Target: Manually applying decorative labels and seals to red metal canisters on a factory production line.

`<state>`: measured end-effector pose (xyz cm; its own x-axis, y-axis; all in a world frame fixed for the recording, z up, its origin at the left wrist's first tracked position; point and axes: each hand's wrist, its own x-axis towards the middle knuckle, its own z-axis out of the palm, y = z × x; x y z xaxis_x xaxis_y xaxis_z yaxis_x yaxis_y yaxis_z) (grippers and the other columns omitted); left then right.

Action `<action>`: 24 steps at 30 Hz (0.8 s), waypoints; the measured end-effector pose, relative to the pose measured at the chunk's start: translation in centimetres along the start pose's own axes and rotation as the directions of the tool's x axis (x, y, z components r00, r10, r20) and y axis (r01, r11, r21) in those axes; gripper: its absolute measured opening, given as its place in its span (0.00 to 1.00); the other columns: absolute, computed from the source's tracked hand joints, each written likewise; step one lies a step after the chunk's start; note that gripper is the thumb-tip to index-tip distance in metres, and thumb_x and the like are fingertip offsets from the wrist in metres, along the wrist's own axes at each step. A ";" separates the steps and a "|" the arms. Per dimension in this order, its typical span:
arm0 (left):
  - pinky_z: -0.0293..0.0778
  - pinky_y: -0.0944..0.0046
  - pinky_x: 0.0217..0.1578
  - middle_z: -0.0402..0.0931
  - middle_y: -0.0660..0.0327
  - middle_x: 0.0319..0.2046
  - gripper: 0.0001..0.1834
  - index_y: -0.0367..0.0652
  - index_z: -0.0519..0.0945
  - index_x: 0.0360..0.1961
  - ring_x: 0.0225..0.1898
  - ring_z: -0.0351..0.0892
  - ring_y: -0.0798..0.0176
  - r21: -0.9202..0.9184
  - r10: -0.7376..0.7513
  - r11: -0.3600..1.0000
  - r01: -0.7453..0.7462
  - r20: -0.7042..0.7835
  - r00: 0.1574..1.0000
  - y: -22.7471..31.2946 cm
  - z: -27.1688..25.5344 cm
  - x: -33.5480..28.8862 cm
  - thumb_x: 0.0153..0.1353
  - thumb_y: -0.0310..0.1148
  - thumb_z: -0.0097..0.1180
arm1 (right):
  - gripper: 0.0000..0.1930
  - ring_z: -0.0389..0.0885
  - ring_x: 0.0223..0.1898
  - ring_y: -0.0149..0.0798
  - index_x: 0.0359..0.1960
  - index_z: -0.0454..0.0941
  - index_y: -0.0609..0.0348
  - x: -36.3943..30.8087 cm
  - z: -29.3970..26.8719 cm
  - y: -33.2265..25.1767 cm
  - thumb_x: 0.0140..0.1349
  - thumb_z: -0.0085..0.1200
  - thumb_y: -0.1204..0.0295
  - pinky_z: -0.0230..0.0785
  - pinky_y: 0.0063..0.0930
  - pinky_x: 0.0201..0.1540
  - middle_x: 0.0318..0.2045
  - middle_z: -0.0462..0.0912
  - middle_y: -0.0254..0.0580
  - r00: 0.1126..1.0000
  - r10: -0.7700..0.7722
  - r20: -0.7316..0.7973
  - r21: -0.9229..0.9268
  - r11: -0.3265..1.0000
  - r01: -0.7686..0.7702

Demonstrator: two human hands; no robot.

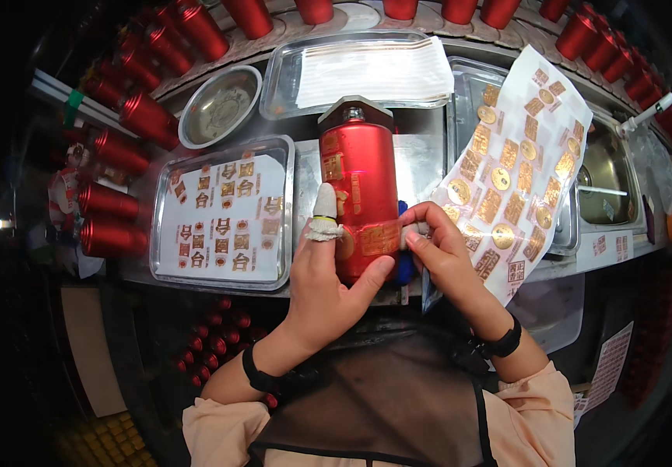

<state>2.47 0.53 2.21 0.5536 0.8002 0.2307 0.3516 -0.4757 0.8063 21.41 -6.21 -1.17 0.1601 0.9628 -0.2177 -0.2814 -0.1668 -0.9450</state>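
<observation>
A glossy red bottle (375,175) with a silvery neck lies in front of me, its neck pointing away and resting in a dark angular holder (375,105). Gold characters mark its left side. My left hand (324,284) is closed on the bottle's lower left; a white finger cot covers one finger, and the thumb presses near the base. Across the lower body runs a gold sticker (378,239) on clear film. My right hand (441,245) pinches the film's right end between thumb and a finger in a white cot. Something blue (404,268) shows behind the bottle's right side.
On the left, a metal tray (157,257) holds a sheet of gold and red stickers. A large sticker sheet (519,179) slants across the right. Beyond are a steel bowl (236,118), a tray with white strips (281,78), a sink (612,159) and rows of red bottles (249,15).
</observation>
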 end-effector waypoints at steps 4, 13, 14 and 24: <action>0.68 0.54 0.61 0.67 0.39 0.62 0.48 0.28 0.53 0.71 0.63 0.71 0.46 -0.229 -0.100 0.965 0.126 0.122 0.987 -1.6 -0.6 0.4 0.58 0.36 0.67 | 0.08 0.69 0.38 0.20 0.48 0.70 0.60 -0.5 0.7 -0.5 0.69 0.48 0.76 0.64 0.15 0.42 0.40 0.71 0.31 0.999 -0.054 0.004 0.018 0.998 0.054; 0.55 0.55 0.69 0.59 0.44 0.70 0.47 0.30 0.44 0.75 0.70 0.62 0.53 -0.573 -0.198 0.771 0.279 0.200 0.960 -2.3 -0.8 0.9 0.64 0.30 0.60 | 0.10 0.66 0.25 0.21 0.43 0.70 0.60 0.6 0.6 0.3 0.68 0.55 0.69 0.62 0.17 0.29 0.36 0.72 0.31 0.991 -0.117 -0.072 -0.043 0.993 0.114; 0.56 0.55 0.69 0.59 0.44 0.69 0.46 0.30 0.45 0.74 0.70 0.62 0.52 -0.555 -0.205 0.786 0.272 0.180 0.962 -2.4 -0.7 0.9 0.64 0.30 0.61 | 0.10 0.66 0.25 0.21 0.43 0.70 0.60 0.9 0.8 0.3 0.68 0.55 0.69 0.62 0.17 0.29 0.36 0.72 0.31 0.990 -0.117 -0.081 -0.038 0.993 0.114; 0.58 0.55 0.68 0.61 0.44 0.68 0.43 0.28 0.49 0.73 0.69 0.63 0.53 -0.516 -0.269 0.792 0.327 0.186 0.945 -2.4 -0.4 1.2 0.63 0.29 0.61 | 0.18 0.63 0.23 0.17 0.43 0.68 0.58 1.7 -0.3 0.8 0.60 0.65 0.66 0.57 0.16 0.24 0.27 0.70 0.27 0.999 -0.052 -0.013 -0.041 0.998 0.051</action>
<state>1.98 2.78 0.76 0.5689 0.8164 -0.0998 0.0697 0.0730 0.9949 21.77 -4.76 -2.35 0.1862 0.9674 -0.1716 -0.2338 -0.1260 -0.9641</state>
